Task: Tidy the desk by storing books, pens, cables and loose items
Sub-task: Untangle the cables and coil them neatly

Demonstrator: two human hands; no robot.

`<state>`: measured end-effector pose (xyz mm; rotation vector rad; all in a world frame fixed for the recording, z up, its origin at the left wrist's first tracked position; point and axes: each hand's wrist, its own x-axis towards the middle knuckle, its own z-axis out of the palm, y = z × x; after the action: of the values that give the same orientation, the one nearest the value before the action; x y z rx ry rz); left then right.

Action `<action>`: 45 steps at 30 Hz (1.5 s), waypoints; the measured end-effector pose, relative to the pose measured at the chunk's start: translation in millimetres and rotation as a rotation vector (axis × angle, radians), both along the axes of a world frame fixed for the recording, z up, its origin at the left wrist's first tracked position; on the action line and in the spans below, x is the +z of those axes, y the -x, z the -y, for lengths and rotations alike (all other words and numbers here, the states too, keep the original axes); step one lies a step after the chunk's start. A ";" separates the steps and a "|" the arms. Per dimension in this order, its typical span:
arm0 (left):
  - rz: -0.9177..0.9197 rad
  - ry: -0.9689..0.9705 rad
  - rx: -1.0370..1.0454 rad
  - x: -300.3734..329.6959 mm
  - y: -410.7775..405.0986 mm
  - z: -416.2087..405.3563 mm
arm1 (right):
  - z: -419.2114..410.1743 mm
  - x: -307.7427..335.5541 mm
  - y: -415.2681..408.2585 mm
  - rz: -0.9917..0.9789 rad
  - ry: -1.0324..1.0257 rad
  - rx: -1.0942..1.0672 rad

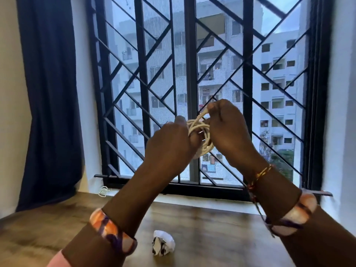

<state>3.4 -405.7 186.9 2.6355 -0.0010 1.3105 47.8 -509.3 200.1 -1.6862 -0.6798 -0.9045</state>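
Note:
Both hands are raised in front of the window, well above the desk. Between them is a coiled white cable. My left hand grips the coil, whose loops wrap around its fingers. My right hand pinches a strand of the cable near the top of the coil, fingers curled. A crumpled ball of white paper with dark print lies on the wooden desk below my arms. A small white wire item lies by the window sill at the desk's back left.
A barred black window grille fills the wall ahead. A dark blue curtain hangs at the left. The white sill runs along the desk's far edge. Both wrists wear patterned bands.

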 end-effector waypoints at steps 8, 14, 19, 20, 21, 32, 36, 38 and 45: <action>0.098 0.074 0.033 -2.2 42.4 1.2 | -19.9 -1.9 28.6 0.058 0.008 -0.056; 0.267 0.017 0.017 -15.5 86.1 -11.4 | -38.2 2.7 61.4 -0.136 -0.030 0.245; 0.252 -0.211 0.200 -23.2 124.0 -31.9 | -47.6 -8.9 101.0 -0.619 -0.011 0.609; 0.182 -0.204 0.242 -24.1 130.7 -34.3 | -47.7 -12.4 106.4 -0.630 0.011 0.657; 0.116 -0.171 0.290 -26.0 137.2 -38.0 | -48.0 -15.6 113.6 -0.622 0.047 0.703; -0.143 0.303 0.121 -32.9 171.0 -77.8 | -70.4 -31.6 147.4 -0.512 0.410 0.647; -0.262 0.525 -0.162 -30.6 167.3 -78.6 | -61.1 -27.0 130.2 -0.770 0.307 0.806; -0.354 0.732 -0.280 -27.9 161.1 -82.0 | -52.9 -25.0 119.8 -0.862 0.296 0.905; -0.276 1.277 -0.614 -9.1 103.0 -69.2 | -30.1 -13.1 71.4 -0.863 0.231 1.020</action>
<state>-99.6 -336.4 177.8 1.4737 0.0457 0.4255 -23.6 -479.2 187.0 -1.4275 -0.8812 0.6093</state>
